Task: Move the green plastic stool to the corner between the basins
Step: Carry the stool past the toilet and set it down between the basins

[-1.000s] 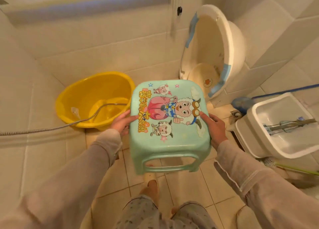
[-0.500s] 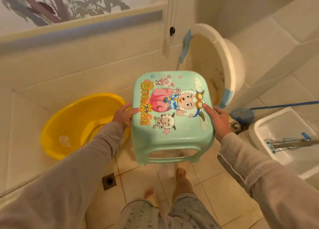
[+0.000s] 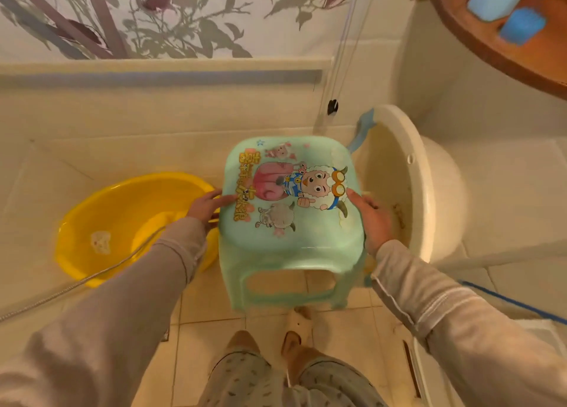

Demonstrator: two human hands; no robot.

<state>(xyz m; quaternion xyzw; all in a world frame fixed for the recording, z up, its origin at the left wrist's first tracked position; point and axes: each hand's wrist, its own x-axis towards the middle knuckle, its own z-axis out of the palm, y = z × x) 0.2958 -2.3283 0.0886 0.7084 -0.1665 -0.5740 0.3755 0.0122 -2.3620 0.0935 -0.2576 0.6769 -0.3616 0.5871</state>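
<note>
The green plastic stool (image 3: 294, 247), with cartoon sheep printed on its seat, is held upright above the tiled floor. My left hand (image 3: 206, 206) grips its left side and my right hand (image 3: 372, 219) grips its right side. A yellow basin (image 3: 122, 222) lies on the floor to the left of the stool. A white basin (image 3: 420, 173) leans on its edge against the wall at the right. The stool hangs between the two basins, close to the tiled wall.
A metal shower hose (image 3: 76, 280) runs from the left edge into the yellow basin. A blue pole (image 3: 515, 304) crosses the floor at the right. My slippered feet (image 3: 297, 323) stand just below the stool. A wooden shelf (image 3: 503, 38) juts out at the upper right.
Both hands have carried the stool forward toward the wall, in between the two basins. The view has tilted up, and the white tub at the right has dropped out of sight.
</note>
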